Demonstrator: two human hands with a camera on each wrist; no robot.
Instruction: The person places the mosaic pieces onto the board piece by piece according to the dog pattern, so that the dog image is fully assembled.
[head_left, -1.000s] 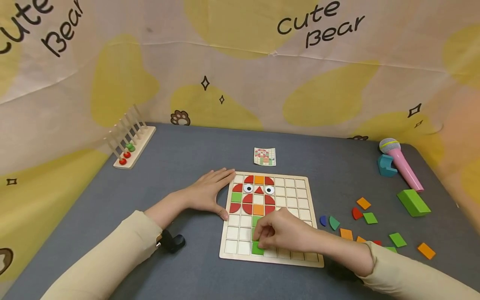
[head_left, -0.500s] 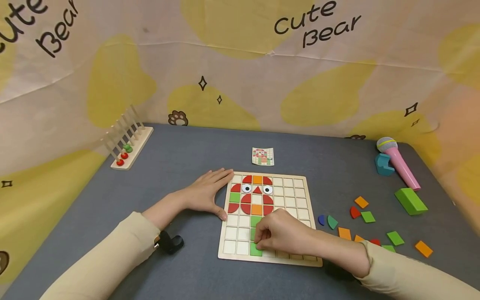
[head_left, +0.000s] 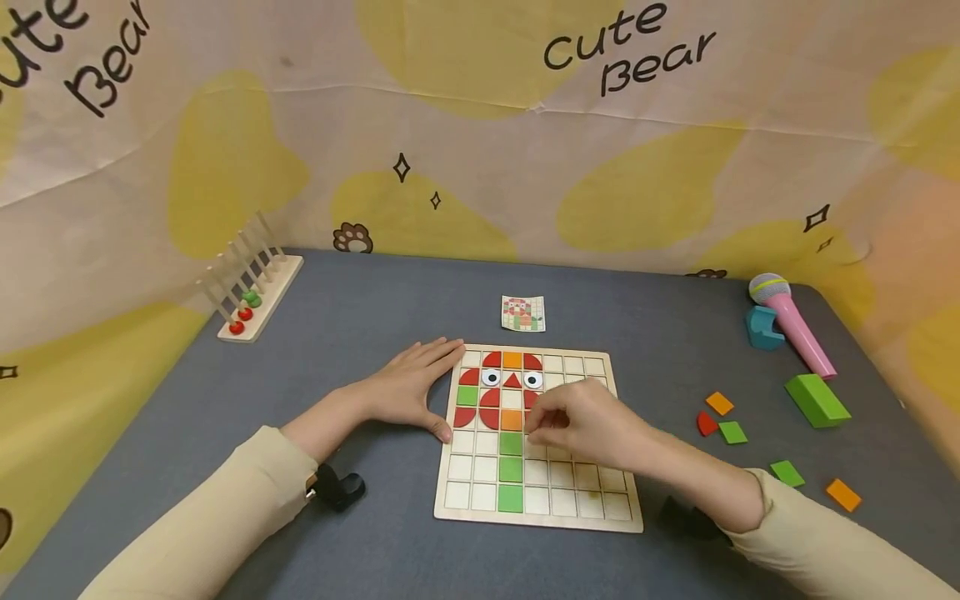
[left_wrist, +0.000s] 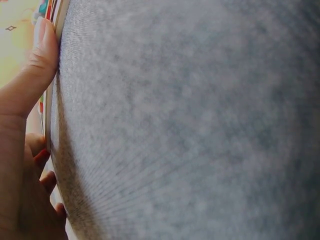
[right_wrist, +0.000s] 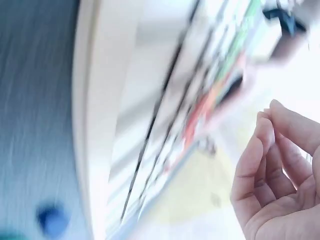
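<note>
head view: wooden grid board point(head_left: 461, 469) lies flat on grey-blue table point(head_left: 390, 550), picture card point(head_left: 522, 313) just beyond. left hand point(head_left: 402, 387) at board's left edge, fingers extended, thumb spread. right hand point(head_left: 588, 423) above board, beside column of green squares point(head_left: 511, 469), fingers curled, closed on itself, thumb meeting fingertips.

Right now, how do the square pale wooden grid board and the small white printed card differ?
The square pale wooden grid board is much larger than the small white printed card. The board carries separate red, orange and green pieces; the card's picture is printed. The left hand touches the board's left edge; no hand touches the card. Both lie on the dark gray tabletop and show a similar red face-like design.
</note>
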